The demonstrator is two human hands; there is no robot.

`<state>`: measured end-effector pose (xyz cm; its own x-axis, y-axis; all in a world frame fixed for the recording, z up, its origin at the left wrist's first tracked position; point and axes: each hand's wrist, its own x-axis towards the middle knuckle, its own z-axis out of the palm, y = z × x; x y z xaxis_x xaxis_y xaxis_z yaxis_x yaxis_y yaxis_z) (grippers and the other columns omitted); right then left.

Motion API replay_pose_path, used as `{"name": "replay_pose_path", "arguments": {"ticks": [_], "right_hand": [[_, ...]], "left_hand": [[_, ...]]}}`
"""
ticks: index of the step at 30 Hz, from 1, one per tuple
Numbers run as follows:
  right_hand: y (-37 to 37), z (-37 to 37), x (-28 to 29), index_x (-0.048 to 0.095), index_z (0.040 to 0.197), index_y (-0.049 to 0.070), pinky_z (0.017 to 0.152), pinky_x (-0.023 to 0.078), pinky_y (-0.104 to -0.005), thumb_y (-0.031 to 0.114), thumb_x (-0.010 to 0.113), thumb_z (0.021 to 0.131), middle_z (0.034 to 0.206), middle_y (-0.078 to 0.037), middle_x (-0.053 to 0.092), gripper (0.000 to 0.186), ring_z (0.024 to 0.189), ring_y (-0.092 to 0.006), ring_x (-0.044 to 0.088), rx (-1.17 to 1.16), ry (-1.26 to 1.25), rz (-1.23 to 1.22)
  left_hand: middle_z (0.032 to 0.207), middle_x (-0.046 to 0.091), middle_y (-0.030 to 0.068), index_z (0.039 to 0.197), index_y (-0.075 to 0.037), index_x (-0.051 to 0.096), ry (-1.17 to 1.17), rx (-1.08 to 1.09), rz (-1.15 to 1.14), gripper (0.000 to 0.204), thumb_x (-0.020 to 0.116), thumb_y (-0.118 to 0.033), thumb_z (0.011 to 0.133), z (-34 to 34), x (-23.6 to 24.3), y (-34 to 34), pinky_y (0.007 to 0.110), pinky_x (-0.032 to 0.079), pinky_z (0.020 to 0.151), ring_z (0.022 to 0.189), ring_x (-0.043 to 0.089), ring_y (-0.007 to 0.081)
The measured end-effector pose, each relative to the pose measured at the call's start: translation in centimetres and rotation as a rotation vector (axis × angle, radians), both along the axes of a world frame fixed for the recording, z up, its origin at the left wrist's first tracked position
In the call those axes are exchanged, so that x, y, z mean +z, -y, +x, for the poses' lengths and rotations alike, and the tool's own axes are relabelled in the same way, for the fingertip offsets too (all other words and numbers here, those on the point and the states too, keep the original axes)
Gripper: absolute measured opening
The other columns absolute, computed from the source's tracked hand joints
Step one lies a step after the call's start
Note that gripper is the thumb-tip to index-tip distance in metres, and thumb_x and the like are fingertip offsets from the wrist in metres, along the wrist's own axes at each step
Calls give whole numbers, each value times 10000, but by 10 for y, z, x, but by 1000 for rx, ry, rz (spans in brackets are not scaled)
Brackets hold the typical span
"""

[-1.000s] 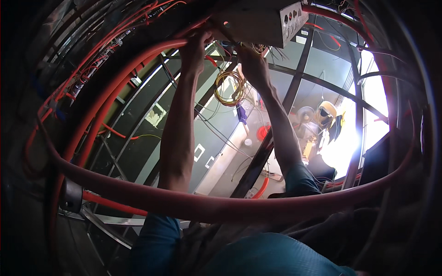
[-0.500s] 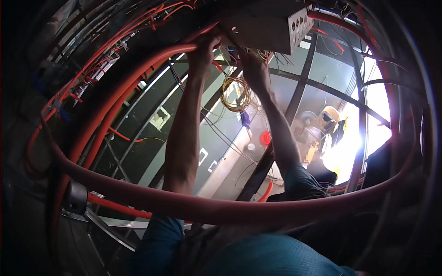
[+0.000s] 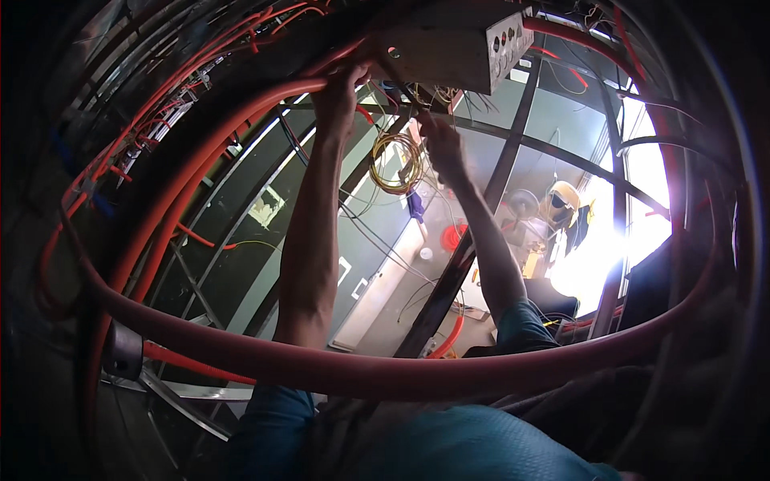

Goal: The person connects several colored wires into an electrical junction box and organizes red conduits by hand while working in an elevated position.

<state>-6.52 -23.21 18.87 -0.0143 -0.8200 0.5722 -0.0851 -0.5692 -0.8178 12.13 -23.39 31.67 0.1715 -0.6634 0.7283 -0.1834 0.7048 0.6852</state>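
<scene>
My left hand [image 3: 337, 100] is raised with fingers closed at the underside edge of a grey metal box [image 3: 441, 48], beside a thick red conduit [image 3: 273, 96]; what it grips is unclear. My right hand [image 3: 441, 144] is closed on a dark slim strip or tool [image 3: 405, 88] that slants up toward the box; its exact kind I cannot tell. Loose wires [image 3: 473, 100] hang under the box, whose side face has a row of holes. A coil of yellowish wire [image 3: 377, 160] hangs between my forearms, left of my right hand.
A red conduit loop [image 3: 417, 377] arcs across the lower view over my forearms. Metal framing [image 3: 545, 148] crosses the middle. More red conduits [image 3: 152, 112] line the left, with a dark cylindrical fitting [image 3: 124, 353] low left. A bright opening [image 3: 593, 264] glares at the right.
My right hand has moved downward, away from the box's edge, with its fingers still closed. My left hand stays at the box's edge. The whole view has shifted slightly.
</scene>
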Motion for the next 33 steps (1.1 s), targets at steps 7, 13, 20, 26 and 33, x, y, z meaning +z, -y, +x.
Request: {"name": "replay_pose_path", "arguments": {"ticks": [7,13,20,26,33], "right_hand": [[-31,-2,9,612,965,77,581,487,-501,377,533,1011,735,-199,650,314,730,-414,663,-59,-102,-60],[-10,-41,39,614,867,45,566,475,-454,354,512,1011,744,-209,623,356,703,-404,643,-142,-219,-104],[-62,-57,-63,669,943,47,550,490,-410,268,586,995,758,-156,647,241,582,-329,638,-186,-214,-165],[-58,-50,-30,634,1095,104,544,509,-393,196,550,982,790,-112,632,168,647,-293,660,-225,-275,-228],[-2,-9,10,672,1038,92,602,501,-383,317,536,1015,764,-93,656,263,709,-258,672,-143,-149,-35]], "left_hand": [[981,699,91,1114,-11,669,-111,19,19,258,651,-74,864,-18,7,-15,301,554,774,876,677,162],[822,673,79,909,-1,667,-140,23,19,95,673,-62,837,-28,13,-17,273,517,733,733,639,125],[989,687,63,1109,-18,666,-165,79,87,286,701,-127,846,-30,3,-23,307,524,804,838,657,150],[1009,670,60,1031,-27,675,-20,92,35,257,731,-157,816,-31,13,-26,322,463,889,951,621,154],[987,670,73,1036,-17,665,-56,64,-11,242,713,-132,828,-27,11,-18,341,466,897,940,624,158]]}}
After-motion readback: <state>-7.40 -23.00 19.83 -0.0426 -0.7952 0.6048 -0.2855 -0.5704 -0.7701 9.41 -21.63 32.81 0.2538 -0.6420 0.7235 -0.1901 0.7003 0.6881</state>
